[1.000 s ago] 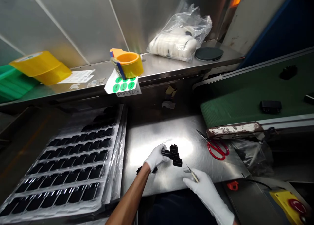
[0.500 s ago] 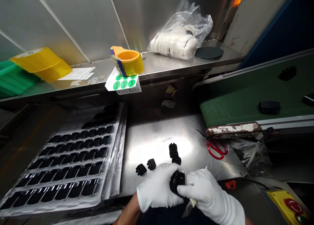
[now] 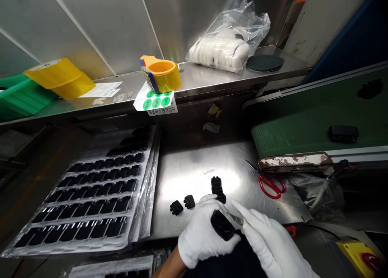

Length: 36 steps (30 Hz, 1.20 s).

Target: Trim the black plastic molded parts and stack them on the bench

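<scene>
In my gloved left hand (image 3: 201,233) is a black plastic housing (image 3: 222,225), its dark rounded face tilted up. My gloved right hand (image 3: 266,237) is closed around a small knife (image 3: 238,219); its blade lies beside the housing, and I cannot tell whether they touch. My right fingers cover most of the handle. Just beyond my left hand, small black plastic parts lie on the metal bench: one (image 3: 176,207) at the left, another (image 3: 189,201) beside it, and a short row (image 3: 216,183) partly behind my fingertips.
Stacked clear trays (image 3: 81,207) of black parts stand left. Red-handled scissors (image 3: 271,185) lie right, below a green conveyor belt (image 3: 291,124) carrying black parts. The back shelf (image 3: 194,81) holds a tape dispenser (image 3: 165,75), yellow tape rolls (image 3: 60,77) and a bagged white bundle (image 3: 220,51).
The knife blade has swung from pointing down below my right hand to up beside the housing. My left hand has turned the housing. The whole view has shifted slightly.
</scene>
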{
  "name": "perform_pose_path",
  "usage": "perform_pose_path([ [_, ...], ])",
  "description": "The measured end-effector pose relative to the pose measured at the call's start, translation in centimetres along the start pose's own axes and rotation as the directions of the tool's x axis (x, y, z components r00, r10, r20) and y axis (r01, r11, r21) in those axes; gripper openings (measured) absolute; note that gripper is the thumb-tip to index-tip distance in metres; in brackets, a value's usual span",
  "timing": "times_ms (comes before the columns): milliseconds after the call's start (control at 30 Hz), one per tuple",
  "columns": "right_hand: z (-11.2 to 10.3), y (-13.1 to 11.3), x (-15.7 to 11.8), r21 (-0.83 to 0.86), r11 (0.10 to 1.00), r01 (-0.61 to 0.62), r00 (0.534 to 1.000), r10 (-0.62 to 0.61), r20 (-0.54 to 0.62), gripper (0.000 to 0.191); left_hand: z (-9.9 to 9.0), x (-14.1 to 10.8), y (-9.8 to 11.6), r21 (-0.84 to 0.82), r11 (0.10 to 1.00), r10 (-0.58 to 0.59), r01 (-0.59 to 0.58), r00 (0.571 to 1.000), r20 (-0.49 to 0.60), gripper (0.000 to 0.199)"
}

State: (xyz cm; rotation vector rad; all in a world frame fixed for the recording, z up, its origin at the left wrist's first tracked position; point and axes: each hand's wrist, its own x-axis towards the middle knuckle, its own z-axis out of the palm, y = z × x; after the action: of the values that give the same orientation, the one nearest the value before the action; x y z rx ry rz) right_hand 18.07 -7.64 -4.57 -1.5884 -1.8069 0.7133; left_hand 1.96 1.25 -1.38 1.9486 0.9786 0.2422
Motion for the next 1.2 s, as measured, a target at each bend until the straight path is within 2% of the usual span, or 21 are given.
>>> perform_pose_path([
  [67, -0.2, -0.2, -0.2, -0.172, 0.982, 0.073, 0.997, -0.07, 0.026, 0.044, 0.7, -0.1, -0.6, -0.069, 0.996, 0.058, -0.064, 0.994, -0.092, 0.023],
  [133, -0.3, -0.5, -0.1, -0.323, 0.937, 0.131, 0.991, -0.124, 0.043, 0.042, 1.2, -0.1, -1.1, -0.159, 0.983, 0.063, -0.097, 0.977, -0.202, 0.021],
  [200, -0.5, -0.8, 0.1, -0.416, 0.893, 0.17, 0.984, -0.174, 0.029, 0.039, 1.5, -0.1, -1.4, -0.214, 0.968, 0.072, -0.129, 0.965, -0.253, 0.02],
  [333, -0.9, -1.7, 0.7, -0.515, 0.829, 0.218, 0.968, -0.25, 0.008, 0.033, 1.3, -0.1, -1.4, -0.22, 0.963, 0.102, -0.158, 0.964, -0.245, 0.02],
  [633, -1.0, -3.1, 1.9, -0.601, 0.76, 0.248, 0.966, -0.244, 0.09, 0.034, 1.2, -0.2, -2.1, -0.168, 0.973, 0.113, -0.157, 0.963, -0.245, 0.022],
  [733, -0.7, -3.3, 2.2, -0.619, 0.751, 0.228, 0.972, -0.211, 0.102, 0.031, 1.2, -0.4, -2.1, -0.138, 0.984, 0.078, -0.114, 0.967, -0.242, 0.021],
  [867, 0.4, -3.1, 2.5, -0.598, 0.786, 0.153, 0.988, -0.135, 0.076, 0.017, 1.4, -0.4, -2.4, -0.042, 0.999, -0.032, 0.02, 0.947, -0.321, 0.017],
  [1000, 1.7, -2.4, 2.7, -0.578, 0.814, 0.056, 0.996, -0.003, 0.092, 0.021, 1.8, 0.3, -2.8, -0.028, 0.99, -0.138, 0.136, 0.938, -0.319, 0.015],
  [1067, 2.0, -2.3, 3.2, -0.571, 0.82, 0.025, 0.988, 0.065, 0.137, 0.024, 2.0, 0.6, -3.0, -0.004, 0.985, -0.166, 0.174, 0.932, -0.323, 0.013],
  [1200, 2.1, -2.6, 4.4, -0.527, 0.85, -0.029, 0.946, 0.194, 0.261, 0.033, 2.3, 0.5, -3.8, 0.003, 0.959, -0.265, 0.284, 0.897, -0.354, 0.011],
])
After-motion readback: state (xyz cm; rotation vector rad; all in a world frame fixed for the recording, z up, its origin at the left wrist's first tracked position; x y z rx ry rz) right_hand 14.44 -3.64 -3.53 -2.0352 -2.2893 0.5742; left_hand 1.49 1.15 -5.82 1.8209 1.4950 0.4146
